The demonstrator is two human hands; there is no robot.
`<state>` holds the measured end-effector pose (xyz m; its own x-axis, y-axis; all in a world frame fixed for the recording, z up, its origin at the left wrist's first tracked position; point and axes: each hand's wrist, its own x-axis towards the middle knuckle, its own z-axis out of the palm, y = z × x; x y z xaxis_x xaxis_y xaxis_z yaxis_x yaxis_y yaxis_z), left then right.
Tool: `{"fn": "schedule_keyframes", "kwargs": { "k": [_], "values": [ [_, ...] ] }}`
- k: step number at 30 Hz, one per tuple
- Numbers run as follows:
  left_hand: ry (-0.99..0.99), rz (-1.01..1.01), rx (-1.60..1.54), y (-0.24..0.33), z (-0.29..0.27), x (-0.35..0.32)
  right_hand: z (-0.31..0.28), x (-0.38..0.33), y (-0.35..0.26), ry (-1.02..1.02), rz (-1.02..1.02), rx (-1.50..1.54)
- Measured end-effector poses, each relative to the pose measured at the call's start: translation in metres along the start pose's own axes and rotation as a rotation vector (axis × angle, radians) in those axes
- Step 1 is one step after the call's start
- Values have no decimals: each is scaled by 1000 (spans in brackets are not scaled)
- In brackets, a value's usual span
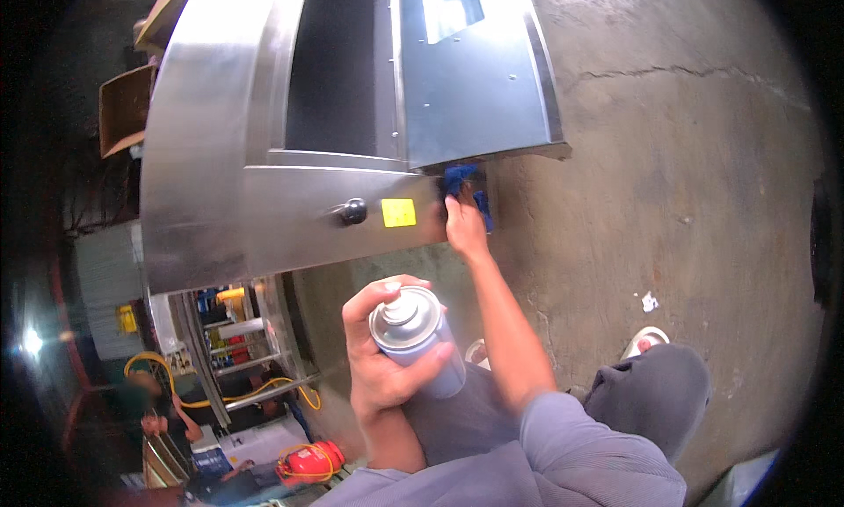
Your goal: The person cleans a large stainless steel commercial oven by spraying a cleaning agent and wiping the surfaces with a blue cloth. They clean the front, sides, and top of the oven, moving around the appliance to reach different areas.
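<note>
My left hand [378, 366] is wrapped around a white spray can [447, 371], with a finger resting on its nozzle. The can is upright and apart from the metal cabinet. My right arm reaches forward, and my right hand [466, 226] grips a blue cloth [459, 178] at the near corner of a large stainless-steel cabinet [290, 221]. Part of the cloth is hidden by my fingers and the cabinet edge. A black round knob [354, 211] and a yellow label [398, 212] sit on the cabinet's near face, left of my right hand.
An open panel [475, 102] sticks out from the cabinet above my right hand. To the left stands a metal shelf rack [242, 349] with a yellow hose [308, 397]. A red tank [309, 461] and another person [167, 423] are lower left. Cardboard box [125, 111] upper left; concrete floor [651, 208] right.
</note>
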<state>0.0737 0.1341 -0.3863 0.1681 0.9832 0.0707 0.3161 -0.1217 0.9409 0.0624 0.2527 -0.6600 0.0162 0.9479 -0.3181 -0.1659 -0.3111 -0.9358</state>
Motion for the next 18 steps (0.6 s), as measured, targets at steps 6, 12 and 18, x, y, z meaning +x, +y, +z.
{"fn": "schedule_keyframes", "kwargs": {
  "k": [6,12,18],
  "values": [
    [0,55,235,4,-9,-5,12,-42,-54,-21,-294,361],
    [32,57,151,10,-12,-14,-10,-13,-162,-505,-572,559],
    [43,65,67,9,-10,-16,-8,-29,-241,-557,-1063,107]
  ]
}}
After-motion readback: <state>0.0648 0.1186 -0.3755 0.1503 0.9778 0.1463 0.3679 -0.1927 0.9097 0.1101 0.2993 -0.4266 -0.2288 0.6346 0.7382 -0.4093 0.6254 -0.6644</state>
